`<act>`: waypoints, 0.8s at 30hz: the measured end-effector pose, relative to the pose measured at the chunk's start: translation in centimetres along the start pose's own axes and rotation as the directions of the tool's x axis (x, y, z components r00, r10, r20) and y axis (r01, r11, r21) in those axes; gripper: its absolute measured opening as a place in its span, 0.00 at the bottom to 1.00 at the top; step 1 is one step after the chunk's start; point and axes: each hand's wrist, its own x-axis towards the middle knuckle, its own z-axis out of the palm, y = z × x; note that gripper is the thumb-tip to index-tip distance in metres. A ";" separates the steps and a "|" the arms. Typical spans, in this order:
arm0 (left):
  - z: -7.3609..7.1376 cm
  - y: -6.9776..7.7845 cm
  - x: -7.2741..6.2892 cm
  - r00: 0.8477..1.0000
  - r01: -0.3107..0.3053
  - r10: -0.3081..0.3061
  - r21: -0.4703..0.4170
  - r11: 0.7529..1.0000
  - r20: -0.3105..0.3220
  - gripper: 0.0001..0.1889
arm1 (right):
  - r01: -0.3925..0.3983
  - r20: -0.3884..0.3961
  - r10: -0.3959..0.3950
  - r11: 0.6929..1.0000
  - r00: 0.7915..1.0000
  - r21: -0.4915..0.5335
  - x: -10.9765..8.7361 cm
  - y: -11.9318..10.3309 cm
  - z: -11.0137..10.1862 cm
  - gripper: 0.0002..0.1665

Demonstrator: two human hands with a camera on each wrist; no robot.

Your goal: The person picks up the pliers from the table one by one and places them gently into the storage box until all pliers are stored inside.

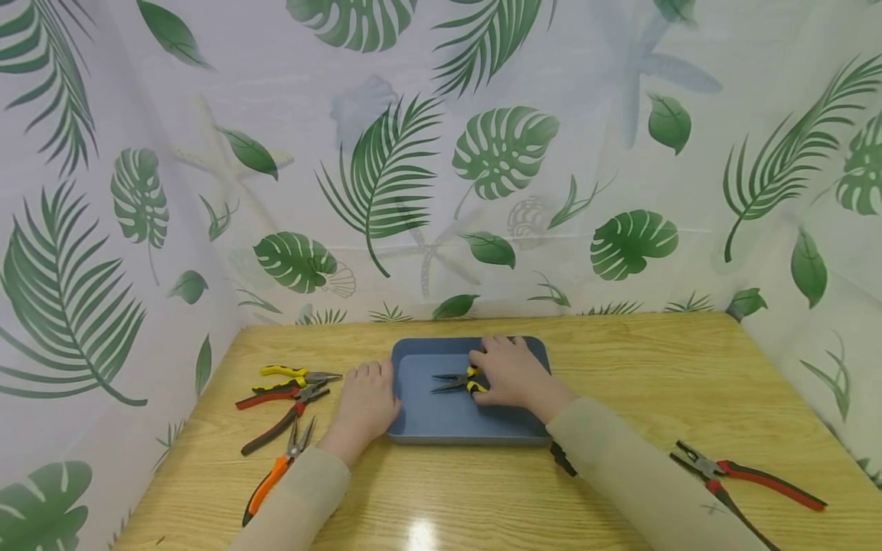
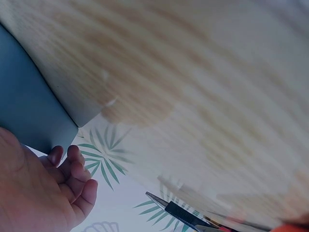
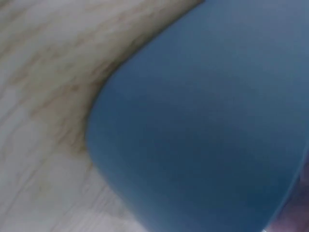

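Note:
A blue-grey rectangular tray point(image 1: 441, 425) lies on the wooden table. My left hand point(image 1: 367, 398) holds it by the left rim; in the left wrist view, curled fingers point(image 2: 77, 181) lie beside the tray corner point(image 2: 38, 101). Over the tray's right half, my right hand point(image 1: 513, 375) grips needle-nose pliers point(image 1: 455, 381) by their yellow-and-black handles. Their parted tips point left, and the palm hides most of the handles. The right wrist view is mostly filled by the tray point(image 3: 203, 116), with only a sliver of hand at its lower right.
Left of the tray lie yellow-and-black pliers point(image 1: 303, 376), red-and-black pliers point(image 1: 285, 421) and orange-handled long-nose pliers point(image 1: 276, 474). Red-handled pliers point(image 1: 717, 471) lie open at the right. A black handle point(image 1: 563, 458) shows partly under the right sleeve. A leaf-print cloth point(image 1: 427, 283) stands behind the table.

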 end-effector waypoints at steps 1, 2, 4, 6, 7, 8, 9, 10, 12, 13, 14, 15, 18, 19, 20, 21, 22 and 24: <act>0.0 0.0 -0.1 1.000 0.000 0.000 0.001 1.000 0.003 0.21 | -0.002 0.000 0.002 1.000 1.000 0.005 0.1 -0.1 0.0 0.30; 0.0 0.0 -0.1 1.000 0.000 0.000 0.003 1.000 0.002 0.21 | -0.005 0.004 0.005 1.000 1.000 0.010 0.2 -0.2 0.0 0.31; 0.0 0.0 -0.1 1.000 0.000 0.000 0.002 1.000 0.005 0.21 | -0.006 0.004 0.006 1.000 1.000 0.020 0.3 -0.4 -0.1 0.31; 0.0 0.0 -0.1 1.000 0.001 -0.001 0.003 1.000 0.008 0.22 | -0.008 0.010 0.008 1.000 1.000 0.021 0.4 -0.6 -0.2 0.31; 0.0 0.0 -0.1 1.000 0.001 -0.001 0.004 1.000 0.006 0.21 | -0.008 0.012 0.008 1.000 1.000 0.016 0.5 -0.7 -0.3 0.31; 0.0 -0.1 0.0 1.000 0.001 -0.001 0.004 1.000 0.004 0.21 | -0.008 0.015 0.008 1.000 1.000 0.010 0.5 -0.8 -0.3 0.32; 0.1 0.0 0.0 1.000 0.000 0.000 0.005 1.000 0.003 0.21 | -0.007 0.017 0.007 1.000 1.000 0.005 0.6 -0.9 -0.3 0.32; 0.1 0.0 0.0 1.000 -0.001 0.001 0.007 1.000 0.001 0.20 | -0.008 0.021 0.008 1.000 1.000 -0.001 0.6 -0.9 -0.3 0.32; 0.1 0.0 0.0 1.000 -0.002 0.002 0.012 1.000 -0.001 0.20 | -0.007 0.024 0.008 1.000 1.000 -0.010 0.8 -0.9 -0.2 0.32; 0.1 0.0 0.0 1.000 -0.001 0.001 0.013 1.000 -0.001 0.19 | -0.006 0.024 0.006 1.000 1.000 -0.015 0.8 -0.9 -0.1 0.33; 0.1 0.0 0.0 1.000 0.000 0.000 0.016 1.000 0.001 0.19 | -0.006 0.025 0.007 1.000 1.000 -0.016 0.9 -0.9 -0.1 0.33; 0.1 0.0 0.0 1.000 0.000 0.000 0.018 1.000 0.001 0.19 | -0.007 0.027 0.008 1.000 1.000 -0.020 1.0 -0.9 0.0 0.33; 0.2 -0.1 0.0 1.000 0.002 -0.001 0.019 1.000 -0.001 0.19 | -0.007 0.025 0.008 1.000 1.000 -0.022 1.1 -1.0 0.0 0.34; 0.2 -0.1 0.1 1.000 0.001 -0.001 0.016 1.000 -0.006 0.18 | -0.009 0.024 0.009 1.000 1.000 -0.021 1.1 -1.0 0.0 0.34; 0.2 -0.1 0.1 1.000 0.001 -0.001 0.015 1.000 -0.009 0.18 | -0.010 0.021 0.011 1.000 1.000 -0.022 1.2 -1.0 0.0 0.34; 0.3 -0.1 0.1 1.000 0.000 0.000 0.011 1.000 -0.012 0.18 | -0.013 0.019 0.013 1.000 1.000 -0.022 1.3 -1.0 0.0 0.34; 0.3 -0.1 0.1 1.000 0.000 0.000 0.009 1.000 -0.015 0.17 | -0.014 0.015 0.015 1.000 1.000 -0.021 1.3 -1.0 0.0 0.33; 0.2 -0.1 0.1 1.000 0.000 0.000 0.000 1.000 -0.019 0.16 | -0.021 0.012 0.021 1.000 1.000 -0.023 1.4 -1.1 0.0 0.33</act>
